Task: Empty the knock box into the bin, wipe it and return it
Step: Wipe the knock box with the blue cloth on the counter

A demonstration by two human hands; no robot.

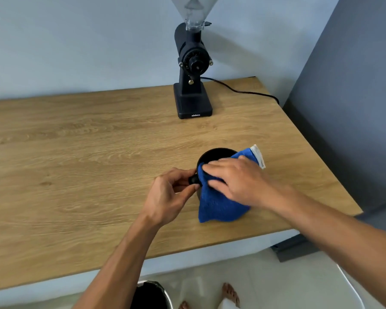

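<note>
Round black knock box (214, 153) stands on light wood-grain countertop (76, 152), at 6 o'clock from black coffee grinder (193, 70). Left hand (172, 192) pinches its bar end at 9 o'clock. Right hand (234, 179) presses blue microfibre cloth (218, 206) flat over rim. Steel-rimmed bin (152, 295) on floor below.

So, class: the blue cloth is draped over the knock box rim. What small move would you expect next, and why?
Probably the right hand pushes the blue cloth down inside the knock box and sweeps round, since the cloth only covers the near rim while the left hand pinches the bar end, steadying it.
</note>
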